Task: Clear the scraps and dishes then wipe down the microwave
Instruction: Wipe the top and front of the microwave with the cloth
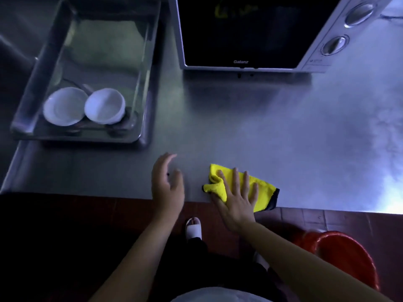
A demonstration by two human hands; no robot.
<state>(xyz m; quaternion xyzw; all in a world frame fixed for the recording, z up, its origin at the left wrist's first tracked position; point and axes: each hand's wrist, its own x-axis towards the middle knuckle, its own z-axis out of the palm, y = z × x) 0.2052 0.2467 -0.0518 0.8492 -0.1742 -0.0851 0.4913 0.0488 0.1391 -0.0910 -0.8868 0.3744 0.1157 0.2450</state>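
Yellow cloth (265,190), dark-edged and bunched, lies well in front of the microwave (250,33), at the near edge of the steel counter (261,127). Right hand (236,199) lies flat on it, fingers straight and spread: pressing down, not gripping. Left hand (166,184) hangs in front of the microwave's left corner, just left of the cloth, with its fingers loose and parted and nothing in it; cannot tell whether it touches the counter. Cloth judged light, limp and thick-piled. It should slide easily on smooth steel under a flat palm but fold up if pushed from one end. Best hold is probably the raised ridge on its left side, gathered into a wad so a flat pad meets the door. Microwave door is shut, its glass dark. Two knobs (334,45) on the right panel stick out and could snag the cloth or turn under a wipe. Left of the microwave sits a steel tray (152,83) holding two white bowls (65,106); these look hard and breakable, and are out of the wiping path. Route from cloth to door looks unobstructed. Red bucket (340,253) stands on the floor, front-right of the microwave and below the counter edge, close to the right arm.
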